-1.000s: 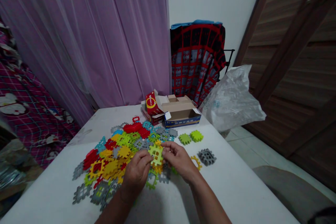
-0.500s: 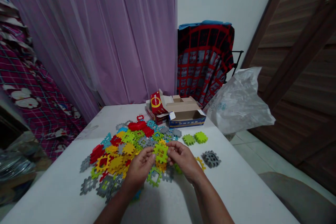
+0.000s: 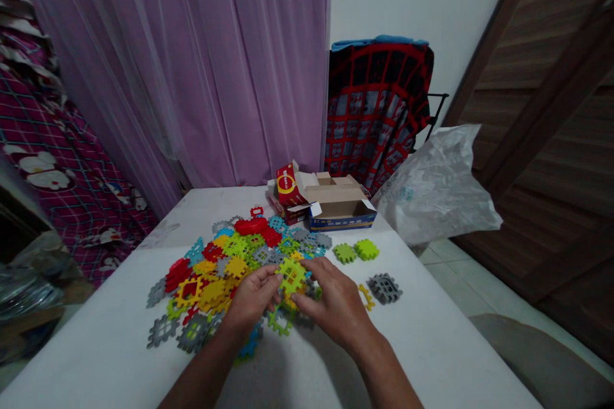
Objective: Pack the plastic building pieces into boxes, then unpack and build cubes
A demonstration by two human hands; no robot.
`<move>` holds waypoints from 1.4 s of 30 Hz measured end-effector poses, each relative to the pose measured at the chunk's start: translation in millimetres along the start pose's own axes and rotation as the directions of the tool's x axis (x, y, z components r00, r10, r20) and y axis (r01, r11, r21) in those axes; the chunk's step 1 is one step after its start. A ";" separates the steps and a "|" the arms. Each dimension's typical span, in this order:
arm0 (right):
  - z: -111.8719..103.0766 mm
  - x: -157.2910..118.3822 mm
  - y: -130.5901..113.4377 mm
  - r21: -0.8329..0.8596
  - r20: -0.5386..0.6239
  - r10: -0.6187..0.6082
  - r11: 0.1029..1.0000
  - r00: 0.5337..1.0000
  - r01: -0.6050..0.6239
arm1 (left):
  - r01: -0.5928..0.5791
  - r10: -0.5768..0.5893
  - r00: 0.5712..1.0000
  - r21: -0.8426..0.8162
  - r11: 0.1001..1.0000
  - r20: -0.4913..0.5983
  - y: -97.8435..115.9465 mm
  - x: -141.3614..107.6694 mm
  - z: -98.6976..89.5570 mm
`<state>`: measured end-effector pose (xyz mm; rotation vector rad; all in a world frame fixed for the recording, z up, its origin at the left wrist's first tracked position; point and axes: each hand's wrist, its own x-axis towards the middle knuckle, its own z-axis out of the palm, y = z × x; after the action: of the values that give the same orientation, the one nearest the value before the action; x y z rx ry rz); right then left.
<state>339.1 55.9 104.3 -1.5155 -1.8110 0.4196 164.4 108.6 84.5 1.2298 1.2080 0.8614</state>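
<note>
A lime-green square piece with a windowed middle and toothed edges [image 3: 291, 276] is held up between my two hands. Pinching its left edge is my left hand [image 3: 254, 300]. On its right side, my right hand [image 3: 333, 300] grips the same piece with thumb and fingers. Beneath and left of the hands spreads a pile of toothed plastic pieces [image 3: 213, 294] in yellow, red, grey, blue and green. A green piece with an open middle [image 3: 279, 323] lies just below the hands.
Two green pieces [image 3: 355, 251] lie right of the pile, with grey pieces [image 3: 384, 288] and a yellow frame [image 3: 366, 297] nearer. Opened boxes [image 3: 343, 223] stand at the back of the white table [image 3: 407, 358]. A plastic bag [image 3: 439, 188] hangs by the right edge.
The green piece has tilted and shifted slightly left. My right hand has turned, its fingers now spread more around the piece's right side.
</note>
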 end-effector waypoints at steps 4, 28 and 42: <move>10.2 -1.4 1.8 -0.072 -0.076 -0.075 0.995 0.994 0.069 | -0.018 0.017 1.000 -0.037 0.999 -0.025 0.9 -4.9 -0.5; -63.3 28.0 77.4 -0.467 0.492 0.023 0.851 0.870 0.242 | -0.227 0.249 0.939 0.116 0.967 -0.237 -40.1 -39.5 -37.6; -41.4 21.5 92.3 -0.517 0.572 0.123 0.822 0.811 0.240 | -0.230 0.408 0.805 0.407 0.884 -0.431 -116.2 -83.4 -66.3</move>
<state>432.8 91.4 78.8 -1.8492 -2.6542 0.3482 69.1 22.2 -6.8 1.5780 1.6454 1.3369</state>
